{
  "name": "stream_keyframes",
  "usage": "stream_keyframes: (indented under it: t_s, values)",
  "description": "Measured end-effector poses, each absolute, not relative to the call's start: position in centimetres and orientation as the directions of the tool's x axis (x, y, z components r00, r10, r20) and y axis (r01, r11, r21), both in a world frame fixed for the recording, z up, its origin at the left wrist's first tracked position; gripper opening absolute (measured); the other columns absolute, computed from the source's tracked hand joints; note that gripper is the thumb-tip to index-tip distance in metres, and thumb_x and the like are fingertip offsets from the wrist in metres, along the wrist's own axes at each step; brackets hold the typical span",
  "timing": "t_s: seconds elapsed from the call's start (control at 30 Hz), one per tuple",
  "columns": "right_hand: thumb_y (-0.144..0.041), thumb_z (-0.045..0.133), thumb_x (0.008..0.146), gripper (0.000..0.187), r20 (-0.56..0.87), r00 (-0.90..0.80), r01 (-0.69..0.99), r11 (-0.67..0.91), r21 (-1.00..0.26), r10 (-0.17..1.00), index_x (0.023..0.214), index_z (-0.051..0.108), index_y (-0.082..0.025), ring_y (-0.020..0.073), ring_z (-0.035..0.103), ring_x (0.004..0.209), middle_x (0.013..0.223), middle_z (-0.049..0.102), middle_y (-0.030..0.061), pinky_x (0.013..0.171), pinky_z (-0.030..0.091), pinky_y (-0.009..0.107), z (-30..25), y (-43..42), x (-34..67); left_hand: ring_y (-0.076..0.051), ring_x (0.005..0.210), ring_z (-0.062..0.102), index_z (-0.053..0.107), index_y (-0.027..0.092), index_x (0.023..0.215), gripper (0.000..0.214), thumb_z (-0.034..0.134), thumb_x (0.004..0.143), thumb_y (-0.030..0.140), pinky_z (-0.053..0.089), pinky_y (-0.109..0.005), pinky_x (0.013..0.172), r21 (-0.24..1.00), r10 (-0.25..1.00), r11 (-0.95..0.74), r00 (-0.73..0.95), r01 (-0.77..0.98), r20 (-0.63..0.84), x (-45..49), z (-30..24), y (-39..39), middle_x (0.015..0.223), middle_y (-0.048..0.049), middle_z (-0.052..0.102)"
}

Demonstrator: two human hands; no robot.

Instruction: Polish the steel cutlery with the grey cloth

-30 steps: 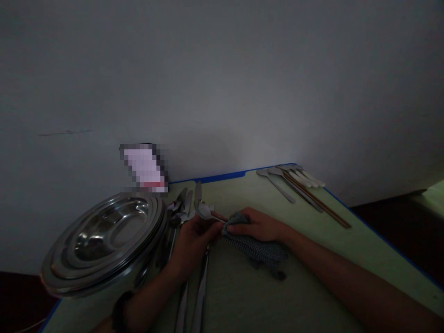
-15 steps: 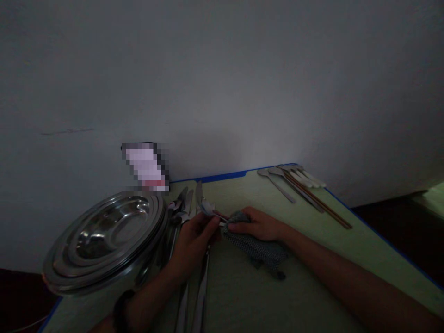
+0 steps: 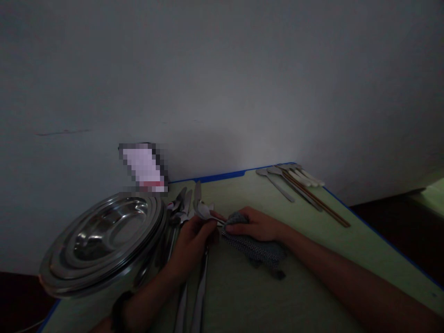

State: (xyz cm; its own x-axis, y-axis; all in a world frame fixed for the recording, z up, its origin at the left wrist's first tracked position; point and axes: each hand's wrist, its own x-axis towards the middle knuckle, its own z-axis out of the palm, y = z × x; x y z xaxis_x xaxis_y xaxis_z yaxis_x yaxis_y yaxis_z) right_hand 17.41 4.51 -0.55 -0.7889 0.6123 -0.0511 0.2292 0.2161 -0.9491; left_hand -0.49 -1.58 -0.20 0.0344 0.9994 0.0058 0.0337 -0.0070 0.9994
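Observation:
Between my hands a metal spoon [image 3: 204, 211] points its bowl up and to the left. My left hand [image 3: 194, 236] is closed on the spoon near the neck. My right hand [image 3: 255, 224] is closed on a dark checked cloth [image 3: 255, 245], which wraps the handle end of the spoon and hides it. The cloth's loose end hangs down to the right. Just behind and beside my left hand lie several knives and spoons [image 3: 180, 206]. Two long metal handles [image 3: 198, 296] stick out toward me below that hand.
A stack of shiny metal plates or bowls [image 3: 100, 245] stands at the left of the pale green table [image 3: 263, 296]. Behind it a phone-like device [image 3: 144, 166], blurred out, leans on the wall. At the far right lie spoons [image 3: 275, 185], brown chopsticks [image 3: 315, 198] and several white-handled utensils [image 3: 307, 177].
The spoon's bowl has turned a little and shows more clearly above my left hand. Both hands keep their hold, with the cloth still around the handle. The view has shifted slightly.

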Motion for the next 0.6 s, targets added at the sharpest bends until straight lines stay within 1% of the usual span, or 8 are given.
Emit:
stream_keyframes:
  t_s: [0.13, 0.4, 0.6]
  values:
    - [-0.050, 0.054, 0.075, 0.037, -0.063, -0.784, 0.235, 0.202, -0.951, 0.617, 0.062, 0.052, -0.015, 0.0065, 0.038, 0.049, 0.054, 0.041, -0.0052, 0.047, 0.031, 0.022, -0.53, 4.49, 17.43, -0.011, 0.054, 0.048, 0.061, 0.017, 0.082, 0.017, 0.060, 0.073, 0.031, 0.038, -0.020, 0.050, 1.000, 0.999, -0.017, 0.033, 0.024, 0.016, -0.51, -0.18, -1.61, 0.060, 0.0032, 0.055]
    - [-0.051, 0.054, 0.075, 0.038, -0.052, -0.774, 0.252, 0.232, -0.939, 0.631, 0.063, 0.054, -0.015, 0.0070, 0.039, 0.051, 0.056, 0.043, -0.0047, 0.049, 0.033, 0.022, -0.62, 4.54, 17.38, -0.012, 0.055, 0.049, 0.061, 0.017, 0.083, 0.016, 0.058, 0.076, 0.031, 0.039, -0.020, 0.051, 0.997, 0.998, -0.026, 0.052, 0.069, 0.022, -0.55, -0.09, -1.50, 0.061, 0.0032, 0.055]
    - [-0.052, 0.053, 0.076, 0.039, -0.065, -0.778, 0.261, 0.228, -0.938, 0.625, 0.063, 0.054, -0.015, 0.0067, 0.038, 0.050, 0.055, 0.041, -0.0053, 0.048, 0.031, 0.022, -0.66, 4.48, 17.38, -0.012, 0.053, 0.048, 0.062, 0.017, 0.081, 0.019, 0.059, 0.075, 0.034, 0.038, -0.021, 0.049, 0.996, 0.999, -0.029, 0.047, 0.083, 0.025, -0.44, 0.01, -1.55, 0.059, 0.0026, 0.054]
